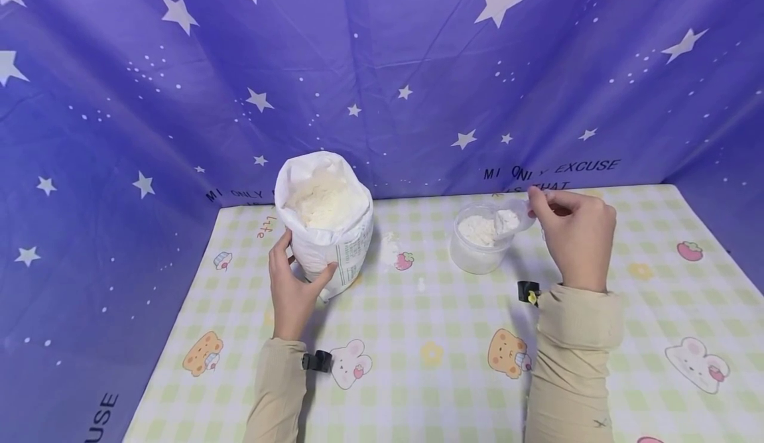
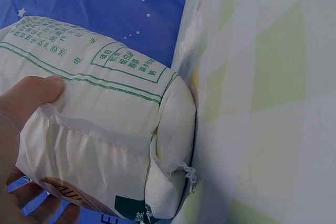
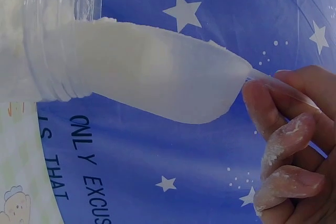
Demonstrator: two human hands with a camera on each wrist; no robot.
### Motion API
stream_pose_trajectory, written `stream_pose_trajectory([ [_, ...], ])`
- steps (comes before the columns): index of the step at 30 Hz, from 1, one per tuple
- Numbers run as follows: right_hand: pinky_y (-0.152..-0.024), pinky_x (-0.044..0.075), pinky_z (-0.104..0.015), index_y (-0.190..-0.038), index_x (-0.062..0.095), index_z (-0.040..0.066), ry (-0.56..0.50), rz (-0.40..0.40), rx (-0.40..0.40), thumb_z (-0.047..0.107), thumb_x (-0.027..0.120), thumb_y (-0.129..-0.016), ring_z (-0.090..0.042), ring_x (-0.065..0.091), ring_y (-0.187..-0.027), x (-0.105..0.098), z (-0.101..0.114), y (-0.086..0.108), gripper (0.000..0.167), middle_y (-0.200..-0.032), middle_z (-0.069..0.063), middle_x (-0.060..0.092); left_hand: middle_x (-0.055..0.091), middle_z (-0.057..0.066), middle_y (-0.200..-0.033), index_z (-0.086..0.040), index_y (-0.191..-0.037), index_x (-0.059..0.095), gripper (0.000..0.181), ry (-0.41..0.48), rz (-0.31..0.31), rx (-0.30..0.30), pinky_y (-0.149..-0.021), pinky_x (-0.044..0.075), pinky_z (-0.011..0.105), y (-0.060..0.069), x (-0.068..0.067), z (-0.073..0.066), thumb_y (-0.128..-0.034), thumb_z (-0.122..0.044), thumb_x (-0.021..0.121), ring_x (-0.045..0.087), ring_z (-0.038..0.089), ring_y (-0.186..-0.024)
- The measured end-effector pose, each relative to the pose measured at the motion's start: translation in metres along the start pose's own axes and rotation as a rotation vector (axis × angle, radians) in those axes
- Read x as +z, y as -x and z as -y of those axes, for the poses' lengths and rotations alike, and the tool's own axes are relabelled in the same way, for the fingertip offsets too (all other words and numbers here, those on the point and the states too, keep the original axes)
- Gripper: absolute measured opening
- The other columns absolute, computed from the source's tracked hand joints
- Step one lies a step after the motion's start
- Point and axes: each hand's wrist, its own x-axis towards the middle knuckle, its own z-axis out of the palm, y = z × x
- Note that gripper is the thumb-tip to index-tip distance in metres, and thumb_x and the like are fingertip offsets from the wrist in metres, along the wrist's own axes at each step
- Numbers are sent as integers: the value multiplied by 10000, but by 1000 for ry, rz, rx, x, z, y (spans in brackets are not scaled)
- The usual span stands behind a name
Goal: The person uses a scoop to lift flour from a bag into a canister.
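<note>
A white cloth bag [image 1: 352, 254] of pale flour-like powder stands open-mouthed at the back left. My left hand [image 1: 294, 290] grips its near side, thumb on the front and fingers round the left; the left wrist view shows green print on the bag [image 2: 105, 87]. To the right is a clear plastic jar [image 1: 477, 257] partly filled with white powder. My right hand [image 1: 575, 234] pinches the thin handle of a translucent scoop [image 3: 173, 72]. The scoop's front reaches into the jar's mouth, tilted, with powder on it. White powder coats some right fingers [image 3: 289, 145].
A checked cloth with cartoon prints covers the table [image 1: 394, 390]. Spilled powder [image 1: 390, 247] lies between bag and jar. A blue star-patterned curtain [image 1: 382, 65] hangs right behind the table and along its sides. Small black wrist devices [image 1: 318, 361] sit by both cuffs.
</note>
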Motion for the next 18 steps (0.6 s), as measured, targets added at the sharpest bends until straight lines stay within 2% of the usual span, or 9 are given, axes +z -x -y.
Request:
stream_pose_trajectory([
  [9,-580,304,-178,-744,791,59,21,16,-23,345,675,-934,151,354,-507,1,1,0,362,-662,-155,697,406,95,-1474,-106,-1503,348,931,-3,4,-15,-1084,422,382,0,0,2,-746,-229,876,392,234,-1352],
  [18,-583,303,-181,-717,784,70,16,14,-45,349,676,-934,157,350,-493,-2,7,1,369,-649,-149,695,398,101,-1481,-94,-1501,346,934,2,4,-11,-1091,420,405,0,0,2,-743,-217,878,387,238,-1359],
])
